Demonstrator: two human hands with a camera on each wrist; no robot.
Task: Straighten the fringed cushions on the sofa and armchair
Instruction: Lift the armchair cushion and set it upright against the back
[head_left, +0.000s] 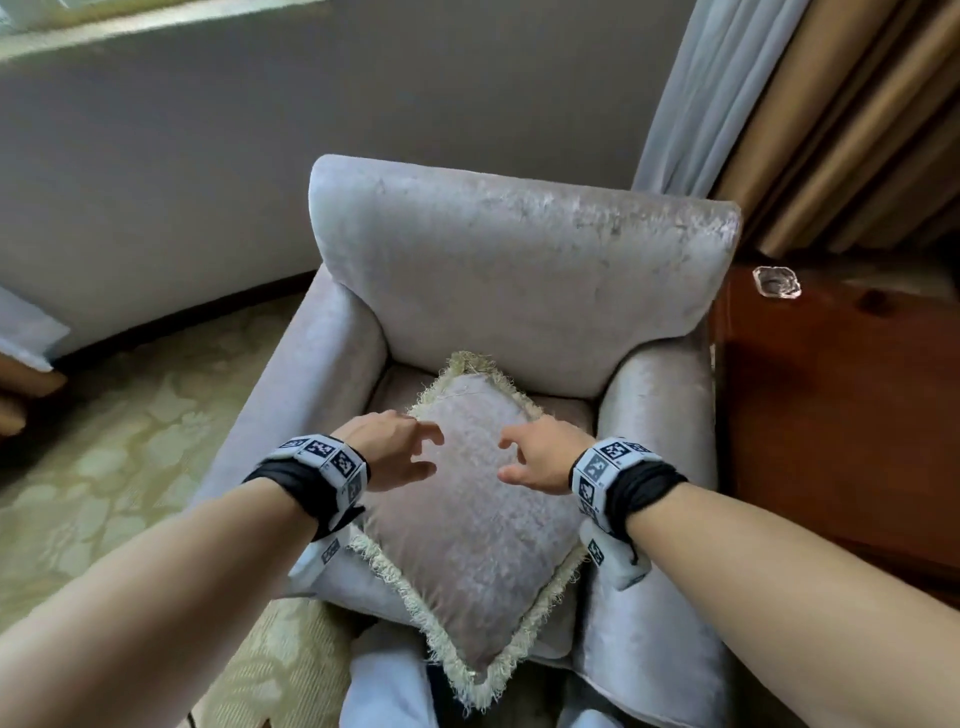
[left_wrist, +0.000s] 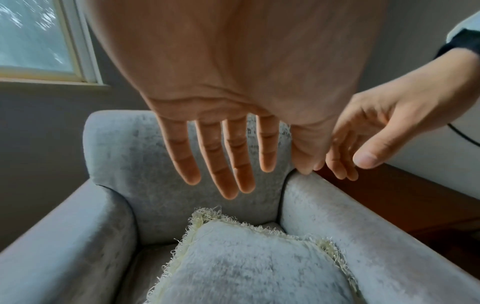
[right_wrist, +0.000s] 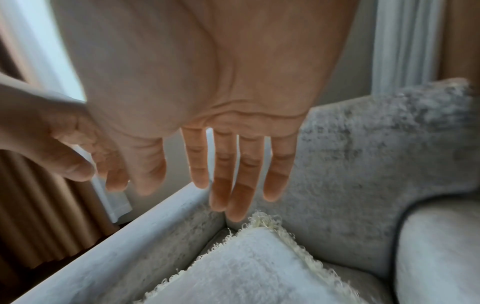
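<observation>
Cushion (head_left: 470, 499) with cream fringe lies flat on the seat of the pale velvet armchair (head_left: 524, 270), turned like a diamond: one corner points far toward the backrest, the opposite corner hangs over the near seat edge, long axis running near to far. My left hand (head_left: 389, 449) and right hand (head_left: 540, 454) hover above its far half, fingers spread and loose, holding nothing. A wooden side table (head_left: 841, 395) stands right of the chair, curtains (head_left: 810, 114) behind it, patterned carpet (head_left: 119, 447) to the left.
</observation>
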